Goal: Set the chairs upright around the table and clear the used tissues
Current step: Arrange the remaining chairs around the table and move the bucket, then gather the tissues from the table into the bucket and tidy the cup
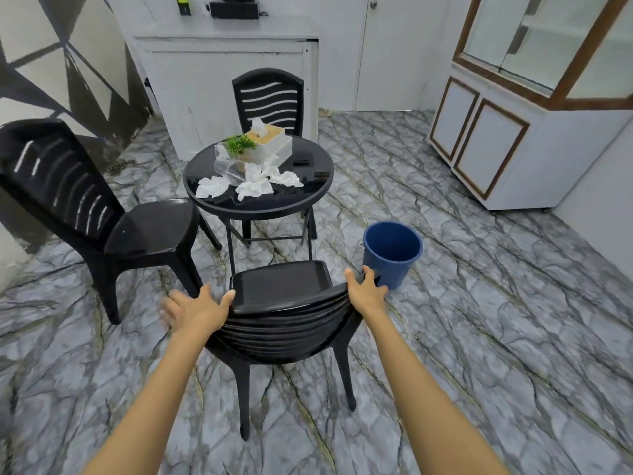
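Note:
A black plastic chair (284,323) stands upright right in front of me, facing the round black table (308,197). My right hand (365,289) grips the right end of its backrest top. My left hand (195,308) lies at the left end of the backrest, thumb on the rim and fingers spread, blurred. Two more black chairs stand upright: one on the left (102,214), one behind the table (270,97). Several crumpled white tissues (253,185) lie on the tabletop.
A white tissue box (270,142), a small green plant (239,145) and a tipped clear glass (227,169) share the table. A blue bucket (392,252) stands on the marble floor to the chair's right. White cabinets line the back wall and right side.

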{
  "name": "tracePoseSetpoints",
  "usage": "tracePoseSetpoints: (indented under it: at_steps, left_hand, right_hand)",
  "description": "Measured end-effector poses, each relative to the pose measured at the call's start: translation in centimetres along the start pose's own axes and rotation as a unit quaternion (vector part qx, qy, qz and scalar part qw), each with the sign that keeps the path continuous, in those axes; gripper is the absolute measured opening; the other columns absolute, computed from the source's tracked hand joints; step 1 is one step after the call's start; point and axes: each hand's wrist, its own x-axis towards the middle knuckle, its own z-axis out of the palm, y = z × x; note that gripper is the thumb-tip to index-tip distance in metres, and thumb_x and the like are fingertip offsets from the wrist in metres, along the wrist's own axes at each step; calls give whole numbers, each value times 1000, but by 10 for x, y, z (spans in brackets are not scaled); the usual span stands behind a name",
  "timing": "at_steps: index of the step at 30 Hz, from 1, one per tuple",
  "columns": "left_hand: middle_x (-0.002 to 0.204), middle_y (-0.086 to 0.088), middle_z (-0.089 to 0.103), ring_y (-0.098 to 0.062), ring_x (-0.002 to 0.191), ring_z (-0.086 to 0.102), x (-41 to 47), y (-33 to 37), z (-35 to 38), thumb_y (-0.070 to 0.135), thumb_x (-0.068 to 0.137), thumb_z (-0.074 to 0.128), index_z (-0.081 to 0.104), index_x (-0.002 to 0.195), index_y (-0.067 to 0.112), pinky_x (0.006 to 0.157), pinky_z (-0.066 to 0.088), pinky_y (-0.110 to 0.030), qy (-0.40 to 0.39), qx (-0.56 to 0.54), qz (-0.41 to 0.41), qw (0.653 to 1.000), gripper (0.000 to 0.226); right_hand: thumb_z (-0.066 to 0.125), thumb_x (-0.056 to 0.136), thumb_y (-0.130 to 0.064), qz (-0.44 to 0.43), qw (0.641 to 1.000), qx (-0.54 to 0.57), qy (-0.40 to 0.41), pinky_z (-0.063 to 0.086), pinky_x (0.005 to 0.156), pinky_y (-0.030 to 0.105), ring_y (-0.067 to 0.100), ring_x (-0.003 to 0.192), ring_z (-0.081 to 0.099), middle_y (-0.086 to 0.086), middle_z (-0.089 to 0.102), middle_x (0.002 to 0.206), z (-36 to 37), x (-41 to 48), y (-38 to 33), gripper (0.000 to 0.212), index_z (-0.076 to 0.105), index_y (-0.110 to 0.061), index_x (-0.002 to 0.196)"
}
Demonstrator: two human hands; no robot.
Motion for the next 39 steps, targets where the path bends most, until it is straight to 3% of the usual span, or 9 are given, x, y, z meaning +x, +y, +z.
tracePoseSetpoints:
  at_steps: [6,9,11,16,21,26,32,36,39]
  left_hand:
    - [139,-20,44,-34,131,39,-23,92,-6,51,92,39,42,136,9,106,34,-48,25,-36,231,972,61]
    - [132,-18,51,-32,123,47,-44,154,9,46,92,45,43,134,10,97,43,-43,-21,-62,308,949,55]
    - [131,-15,52,-29,121,48,-56,195,27,41,91,49,47,129,10,96,43,-40,-43,-65,352,933,49]
    - [122,-14,57,-27,110,55,-77,294,81,30,93,52,50,124,6,85,44,-33,-119,-36,376,918,40]
    - [119,-17,60,-23,93,52,-67,370,122,29,93,51,52,121,4,85,46,-35,-164,-1,334,928,38]
    - [123,-14,57,-28,106,56,-33,410,128,30,92,51,51,122,10,83,45,-34,-159,-31,248,955,36]
    - [125,-12,56,-28,115,53,40,423,115,37,90,52,50,124,11,90,46,-35,-107,-67,162,979,42]
    - [101,-8,59,-22,95,58,94,421,96,31,91,52,59,100,13,87,45,-34,-77,-120,103,984,20]
    - [116,-13,60,-28,110,57,133,415,78,31,89,56,55,118,6,86,43,-32,-36,-171,47,984,37]
  right_hand:
    - [35,97,-51,-75,994,-73,18,33,107,45,35,137,33,17,29,151,-51,1,6,62,29,-12,146]
    - [33,97,-52,-106,983,-151,21,42,86,39,27,103,56,12,56,115,-94,13,12,48,53,-11,115]
    - [35,98,-49,-119,971,-207,6,38,72,35,22,80,51,8,54,92,-127,26,16,41,50,-11,91]
    - [44,98,-40,-147,937,-315,-25,46,79,39,30,99,58,14,60,114,-200,80,28,41,54,-4,114]
    - [46,97,-39,-163,913,-368,-60,48,86,41,31,103,58,16,60,118,-257,143,29,41,54,-4,116]
    - [44,97,-41,-206,888,-400,-94,48,80,39,29,99,58,14,59,114,-278,209,7,38,55,-7,111]
    - [43,97,-42,-274,852,-412,-169,44,74,37,24,88,52,14,59,115,-247,286,-51,41,55,-6,115]
    - [47,96,-41,-315,843,-382,-210,48,85,40,29,102,57,14,60,118,-213,332,-101,42,54,-6,118]
    - [49,95,-41,-347,839,-352,-229,49,87,40,28,102,58,12,60,115,-185,362,-140,41,56,-6,116]
